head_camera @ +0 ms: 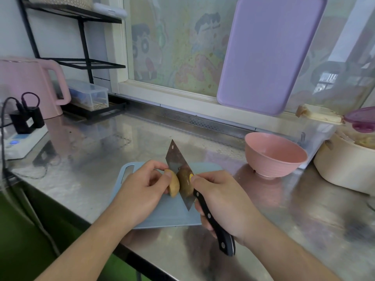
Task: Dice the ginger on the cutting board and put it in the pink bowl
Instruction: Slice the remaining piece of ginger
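A tan piece of ginger (pixel 174 185) lies on the pale blue cutting board (pixel 168 216) near the steel counter's front edge. My left hand (pixel 142 189) pinches the ginger with thumb and curled fingers. My right hand (pixel 221 201) grips the black handle of a cleaver (pixel 178 165), index finger laid along the blade. The blade stands upright against the ginger's right side, and the ginger's reflection shows on the steel. The pink bowl (pixel 274 157) stands empty to the right of the board, behind my right hand.
A cream pot (pixel 345 169) and a clear box stand right of the bowl. A purple board (pixel 269 55) leans on the window. At the left are a pink kettle (pixel 30 84), a power strip with black plugs (pixel 24 120) and a black rack.
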